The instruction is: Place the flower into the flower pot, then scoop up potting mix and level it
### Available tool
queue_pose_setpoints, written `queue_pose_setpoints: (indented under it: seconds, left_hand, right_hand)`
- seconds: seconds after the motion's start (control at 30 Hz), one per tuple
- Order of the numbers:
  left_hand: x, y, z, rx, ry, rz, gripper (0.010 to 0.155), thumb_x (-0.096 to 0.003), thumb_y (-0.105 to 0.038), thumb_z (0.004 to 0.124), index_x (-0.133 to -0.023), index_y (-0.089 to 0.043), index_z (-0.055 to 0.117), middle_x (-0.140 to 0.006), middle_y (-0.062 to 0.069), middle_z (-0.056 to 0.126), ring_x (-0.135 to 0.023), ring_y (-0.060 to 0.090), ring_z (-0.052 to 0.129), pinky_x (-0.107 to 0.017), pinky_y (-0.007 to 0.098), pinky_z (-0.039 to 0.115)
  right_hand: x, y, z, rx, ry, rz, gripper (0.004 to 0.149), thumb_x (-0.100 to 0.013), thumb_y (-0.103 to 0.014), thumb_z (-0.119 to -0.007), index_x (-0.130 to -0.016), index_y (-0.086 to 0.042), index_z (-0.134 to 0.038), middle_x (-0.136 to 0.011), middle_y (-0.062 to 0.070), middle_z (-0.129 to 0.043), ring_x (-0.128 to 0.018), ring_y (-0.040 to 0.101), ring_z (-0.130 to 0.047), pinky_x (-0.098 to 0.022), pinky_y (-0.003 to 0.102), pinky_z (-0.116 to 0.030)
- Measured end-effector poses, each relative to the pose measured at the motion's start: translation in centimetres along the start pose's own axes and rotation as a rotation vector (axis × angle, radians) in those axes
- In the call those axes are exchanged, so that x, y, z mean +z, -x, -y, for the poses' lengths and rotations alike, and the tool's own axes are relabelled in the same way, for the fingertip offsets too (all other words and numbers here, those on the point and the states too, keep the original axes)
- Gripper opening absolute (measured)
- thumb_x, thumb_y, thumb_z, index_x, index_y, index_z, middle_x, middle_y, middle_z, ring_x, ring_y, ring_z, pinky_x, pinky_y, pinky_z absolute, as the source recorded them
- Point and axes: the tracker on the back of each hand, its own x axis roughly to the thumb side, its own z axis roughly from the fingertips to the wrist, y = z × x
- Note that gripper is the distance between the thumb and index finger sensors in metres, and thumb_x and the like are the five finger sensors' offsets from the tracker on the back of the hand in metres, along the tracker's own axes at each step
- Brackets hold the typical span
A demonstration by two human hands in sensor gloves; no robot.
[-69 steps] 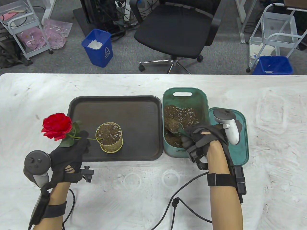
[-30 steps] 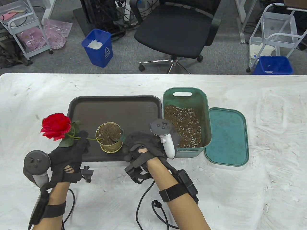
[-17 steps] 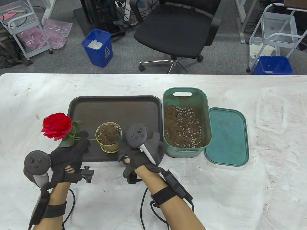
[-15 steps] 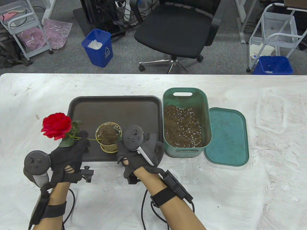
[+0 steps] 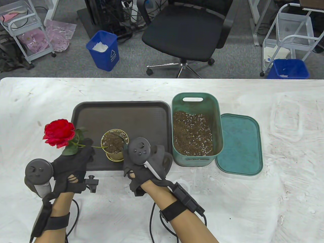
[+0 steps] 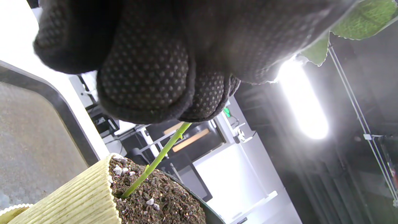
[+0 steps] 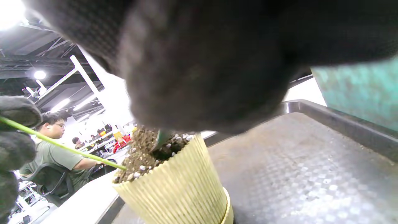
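My left hand [image 5: 72, 164] is pinching the flower [image 5: 60, 133] stem, which leans left out of the flower pot [image 5: 115, 144] on the tray [image 5: 141, 119]. My right hand [image 5: 145, 162], curled on the scoop [image 7: 162, 137], sits just right of the pot, so levelling falls to it.

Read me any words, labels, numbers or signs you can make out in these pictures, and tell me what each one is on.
Blue bin on the floor: a white recycling symbol with a line of characters above it, too small to read.
White cart at right: a small label, too blurred to read.
Nothing readable on the pot, tray or green tub.
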Motion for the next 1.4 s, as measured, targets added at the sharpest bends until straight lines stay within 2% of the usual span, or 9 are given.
queue_pose_setpoints:
  seconds: [0.43,1.13,1.27,1.4]
  left_hand:
    - [0.0,0.0,0.0,-0.001,0.003,0.003,0.043,-0.0386,-0.045,0.090,-0.076,-0.025,0.096,-0.058,-0.004,0.107,-0.030,0.017,0.112,-0.031,0.036,0.094]
    - [0.0,0.0,0.0,0.002,0.003,0.000,0.044,-0.0386,-0.045,0.090,-0.076,-0.024,0.097,-0.057,-0.004,0.107,-0.030,0.017,0.112,-0.031,0.036,0.094]
    - [0.0,0.0,0.0,0.002,0.003,0.001,0.043,-0.0386,-0.045,0.090,-0.076,-0.025,0.097,-0.057,-0.004,0.108,-0.029,0.017,0.112,-0.031,0.036,0.094]
    - [0.0,0.0,0.0,0.002,0.003,0.001,0.043,-0.0386,-0.045,0.090,-0.076,-0.024,0.097,-0.057,-0.004,0.108,-0.030,0.017,0.112,-0.031,0.036,0.094]
  right_hand:
    - [-0.3,-0.3,-0.1,0.077,0.055,0.038,0.048,-0.040,-0.037,-0.084,-0.079,-0.009,-0.085,-0.049,0.011,-0.105,-0.011,0.023,-0.106,0.000,0.035,-0.093]
    - [0.6,-1.0,-1.3,0.309,0.187,0.197,0.052,-0.038,-0.031,-0.086,-0.085,-0.011,-0.079,-0.062,0.012,-0.101,-0.026,0.028,-0.107,-0.013,0.041,-0.094]
    - [0.6,-1.0,-1.1,0.349,0.208,0.210,0.053,-0.037,-0.031,-0.086,-0.086,-0.011,-0.078,-0.063,0.012,-0.100,-0.027,0.028,-0.107,-0.014,0.041,-0.095]
    - [0.6,-0.5,0.2,0.317,0.218,0.188,0.053,-0.038,-0.031,-0.086,-0.086,-0.011,-0.079,-0.062,0.012,-0.100,-0.027,0.028,-0.107,-0.014,0.041,-0.095]
